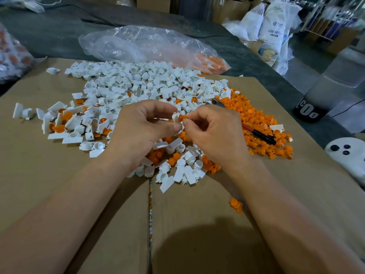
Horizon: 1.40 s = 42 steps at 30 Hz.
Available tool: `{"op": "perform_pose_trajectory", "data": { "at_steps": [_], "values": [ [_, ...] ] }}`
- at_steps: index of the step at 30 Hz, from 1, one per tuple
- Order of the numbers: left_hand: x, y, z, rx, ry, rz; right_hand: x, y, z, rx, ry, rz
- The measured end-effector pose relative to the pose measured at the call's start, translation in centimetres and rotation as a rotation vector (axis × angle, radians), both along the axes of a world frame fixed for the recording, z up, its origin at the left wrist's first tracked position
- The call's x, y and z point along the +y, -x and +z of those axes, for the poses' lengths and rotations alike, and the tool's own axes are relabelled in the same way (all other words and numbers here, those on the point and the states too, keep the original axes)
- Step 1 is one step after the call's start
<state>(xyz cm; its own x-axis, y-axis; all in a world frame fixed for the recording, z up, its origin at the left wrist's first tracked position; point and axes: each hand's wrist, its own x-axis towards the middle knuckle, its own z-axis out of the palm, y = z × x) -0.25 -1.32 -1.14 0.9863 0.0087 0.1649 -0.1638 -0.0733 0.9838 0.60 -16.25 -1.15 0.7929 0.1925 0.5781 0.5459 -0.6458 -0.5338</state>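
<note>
Above the middle of a cardboard sheet [59, 184], my left hand [142, 127] pinches a small white plastic part [175, 117] between thumb and fingers. My right hand [215, 127] pinches a small orange plug [182, 118] that touches the white part's open end. A big heap of white parts [138, 86] spreads behind and under the hands. To the right lies a heap of orange plugs [262, 119]. Several white parts with orange plugs fitted lie at the left [65, 123].
A red and black tool [258, 133] lies on the orange heap. A clear plastic bag [142, 44] with orange parts sits behind the piles. A white device [347, 153] rests at the right edge. Two orange plugs [236, 204] lie by my right forearm. White sacks [270, 26] stand far right.
</note>
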Motion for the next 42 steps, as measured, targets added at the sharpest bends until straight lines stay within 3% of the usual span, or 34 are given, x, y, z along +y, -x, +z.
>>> {"op": "perform_pose_trajectory", "data": {
  "at_steps": [8,12,27,35,42],
  "values": [
    [-0.2,0.2,-0.1,-0.070,-0.109,0.014,-0.2,0.1,0.1,0.064,0.054,-0.023],
    [0.1,0.1,0.1,-0.043,-0.052,0.002,0.0,0.2,0.3,0.054,0.094,0.056],
    [0.7,-0.5,-0.1,0.074,0.176,-0.100,0.4,-0.1,-0.1,0.320,-0.335,0.256],
    [0.8,-0.4,0.1,0.082,0.003,-0.047,0.3,-0.3,-0.4,0.339,-0.304,0.295],
    [1.0,-0.4,0.4,0.167,0.062,-0.074,0.1,-0.2,-0.2,0.348,-0.323,0.380]
  ]
}}
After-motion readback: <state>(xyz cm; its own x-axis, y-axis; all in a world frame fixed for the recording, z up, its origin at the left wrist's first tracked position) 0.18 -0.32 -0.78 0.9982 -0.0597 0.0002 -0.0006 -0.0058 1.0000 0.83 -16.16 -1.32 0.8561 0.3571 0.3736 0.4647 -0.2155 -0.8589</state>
